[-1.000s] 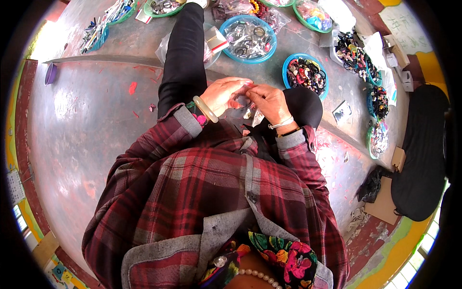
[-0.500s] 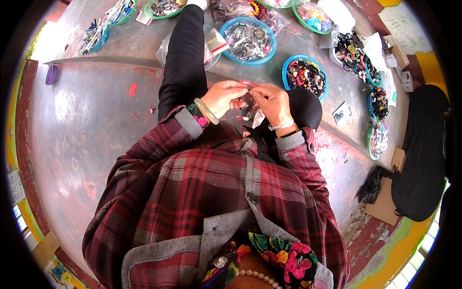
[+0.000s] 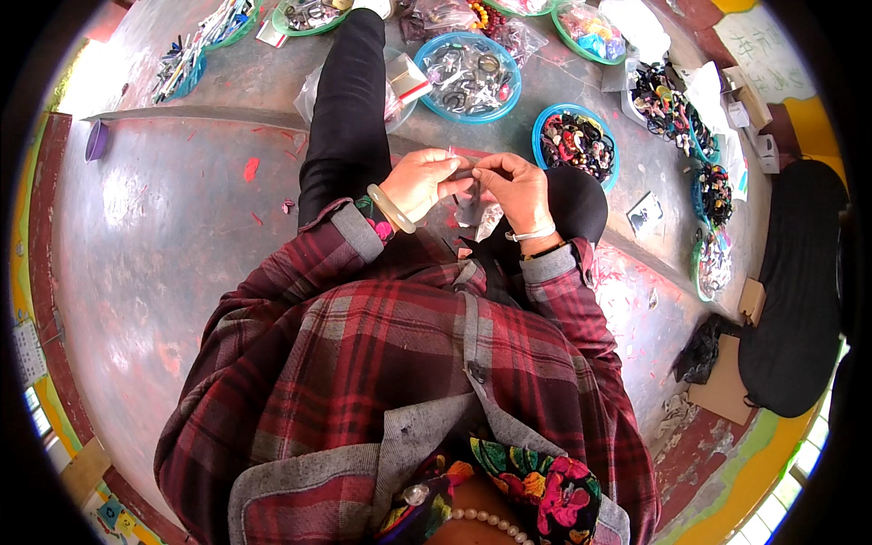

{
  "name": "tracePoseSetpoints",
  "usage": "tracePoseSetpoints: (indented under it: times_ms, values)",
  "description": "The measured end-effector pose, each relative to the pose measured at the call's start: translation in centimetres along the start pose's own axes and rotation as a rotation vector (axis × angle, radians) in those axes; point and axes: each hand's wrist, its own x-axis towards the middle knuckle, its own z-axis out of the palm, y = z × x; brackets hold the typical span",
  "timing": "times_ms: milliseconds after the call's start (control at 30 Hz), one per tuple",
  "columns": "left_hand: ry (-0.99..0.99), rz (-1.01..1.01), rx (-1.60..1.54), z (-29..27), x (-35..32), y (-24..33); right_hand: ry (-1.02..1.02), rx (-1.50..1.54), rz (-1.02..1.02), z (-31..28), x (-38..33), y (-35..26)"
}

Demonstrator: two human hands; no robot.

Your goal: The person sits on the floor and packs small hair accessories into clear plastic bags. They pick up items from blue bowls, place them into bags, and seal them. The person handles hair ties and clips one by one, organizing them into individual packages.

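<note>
Above my lap, my left hand and my right hand meet with their fingertips pinched close together. Between them is a small, thin, dark piece, too small to name. A pinkish tip sticks up beside my left thumb. Both hands are closed, the fingers partly hiding what they grip. Just under the fingers, a crumpled clear plastic bag lies near my right wrist. A pale bangle circles my left wrist, and a silver bracelet sits on my right.
Ahead stands a blue basket of bagged dark rings. Nearer my right knee is another blue basket of mixed hair ties. More baskets line the far side and right. A purple cup stands far left; a small card lies right.
My fingers have shifted slightly; the pinkish strip seen across both fingertips now shows only as a tip by my left thumb, and a dark piece shows between the hands.
</note>
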Motion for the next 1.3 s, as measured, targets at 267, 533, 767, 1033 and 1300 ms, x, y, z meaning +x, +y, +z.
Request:
tracePoseSetpoints:
  times_ms: [267,533,767,1033,1300]
  values:
    - [0.008,0.011,-0.020,0.6,-0.3,0.7,0.001,0.059,-0.092,0.2,0.2,0.8]
    - [0.142,0.007,0.075,1.3,-0.7,0.9,-0.064,0.039,-0.062,0.1,0.1,1.0]
    - [0.148,-0.024,0.036,0.9,-0.7,0.8,-0.117,-0.269,-0.173,-0.5,0.1,0.4]
    - [0.147,-0.034,0.025,1.0,-0.6,0.9,-0.054,-0.148,-0.047,-0.5,0.1,0.7]
    - [0.111,0.016,-0.005,1.1,-0.7,1.0,-0.066,0.207,0.083,-0.1,0.3,0.6]
